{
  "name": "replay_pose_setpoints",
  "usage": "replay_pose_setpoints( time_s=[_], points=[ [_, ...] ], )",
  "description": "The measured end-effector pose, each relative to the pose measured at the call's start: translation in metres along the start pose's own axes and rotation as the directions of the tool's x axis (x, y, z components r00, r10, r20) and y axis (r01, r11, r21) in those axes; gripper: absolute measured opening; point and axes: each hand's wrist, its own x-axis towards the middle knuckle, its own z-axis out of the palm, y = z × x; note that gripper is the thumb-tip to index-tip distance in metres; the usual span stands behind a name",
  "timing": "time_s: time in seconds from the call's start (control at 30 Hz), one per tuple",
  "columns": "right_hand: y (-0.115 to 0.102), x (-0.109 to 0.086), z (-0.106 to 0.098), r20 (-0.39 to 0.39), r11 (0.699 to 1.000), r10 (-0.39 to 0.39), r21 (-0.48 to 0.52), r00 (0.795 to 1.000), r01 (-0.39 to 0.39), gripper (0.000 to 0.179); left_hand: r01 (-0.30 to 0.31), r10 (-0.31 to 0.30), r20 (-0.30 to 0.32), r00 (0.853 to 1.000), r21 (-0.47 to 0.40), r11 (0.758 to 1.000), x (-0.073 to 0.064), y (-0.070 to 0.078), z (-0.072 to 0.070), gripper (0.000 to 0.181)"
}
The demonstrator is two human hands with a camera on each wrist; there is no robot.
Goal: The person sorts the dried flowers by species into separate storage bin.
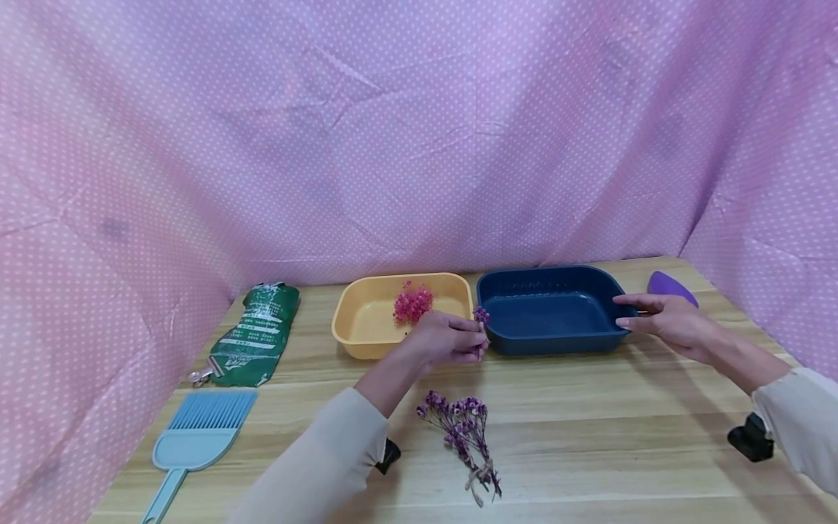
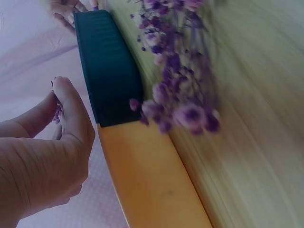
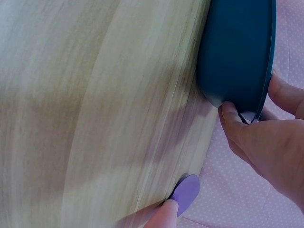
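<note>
My left hand (image 1: 448, 338) pinches a small sprig of purple dried flowers (image 1: 481, 315) between thumb and fingers, above the gap between a yellow bin (image 1: 353, 338) and a dark blue bin (image 1: 556, 346). In the left wrist view the sprig is mostly hidden behind the fingers (image 2: 73, 109). At the blue bin's right end, my right hand (image 1: 674, 324) holds the rim, with thumb and fingers on either side of the wall in the right wrist view. Pink dried flowers (image 1: 412, 302) lie in the yellow bin. A bunch of purple dried flowers (image 1: 461, 433) rests on the table in front.
On the left of the wooden table (image 1: 589, 437) lie a green bag (image 1: 258, 338) with a metal clip (image 1: 206, 371) and a light blue brush with dustpan-like body (image 1: 196, 440). A purple object (image 1: 671, 286) sits behind my right hand. Pink dotted cloth (image 1: 419, 145) surrounds the table.
</note>
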Motion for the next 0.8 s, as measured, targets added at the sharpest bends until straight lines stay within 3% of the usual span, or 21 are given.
replay_pose_setpoints(
  time_s=[0.17, 0.33, 0.53, 0.67, 0.8],
  points=[
    [0.000, -0.001, 0.000, 0.002, 1.000, 0.007, -0.005, 1.000, -0.007, 0.070, -0.007, 0.006, -0.031, 1.000, -0.036, 0.999, 0.012, 0.002, 0.012, 0.024],
    [0.000, 0.000, -0.001, 0.000, 1.000, -0.004, 0.000, 1.000, 0.004, 0.069, -0.022, 0.015, -0.113, 0.993, -0.059, 0.998, 0.022, 0.007, 0.024, 0.020],
    [0.000, 0.001, -0.001, 0.012, 1.000, 0.003, 0.002, 1.000, -0.003, 0.069, -0.020, 0.003, -0.201, 0.979, -0.083, 0.996, 0.033, 0.009, 0.035, 0.011],
    [0.000, 0.001, -0.002, 0.017, 1.000, 0.016, 0.001, 1.000, -0.016, 0.070, -0.041, 0.018, -0.271, 0.962, -0.080, 0.996, 0.040, 0.009, 0.039, 0.012],
    [-0.001, 0.000, -0.002, 0.021, 1.000, 0.014, -0.005, 1.000, -0.014, 0.070, -0.049, 0.023, -0.288, 0.957, -0.080, 0.996, 0.045, 0.008, 0.041, 0.018]
  ],
)
